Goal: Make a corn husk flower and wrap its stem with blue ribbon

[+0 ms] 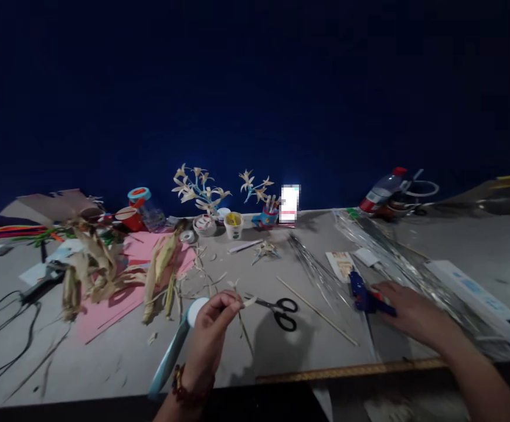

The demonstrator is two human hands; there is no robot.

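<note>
My left hand (218, 313) pinches a small pale strip (250, 302), which looks like a piece of dried corn husk, between thumb and fingertips. Below those fingers a thin stem (245, 334) slants down. Just right of the strip lie black-handled scissors (284, 310) on the table. My right hand (408, 308) is closed around the handle of a dark blue hot glue gun (360, 292); some of its fingers are hidden. Behind the left wrist is a light blue ribbon roll (173, 346). Dried corn husks (162, 272) lie left of my left hand.
Husk flowers (200, 190) stand at the back beside a yellow-filled cup (234, 225) and a lit phone (289, 204). Wires (316, 266) and a thin stick (319, 310) lie mid-table. A power strip (475, 299) sits right, pink paper (109, 310) left, a bottle (380, 193) back right.
</note>
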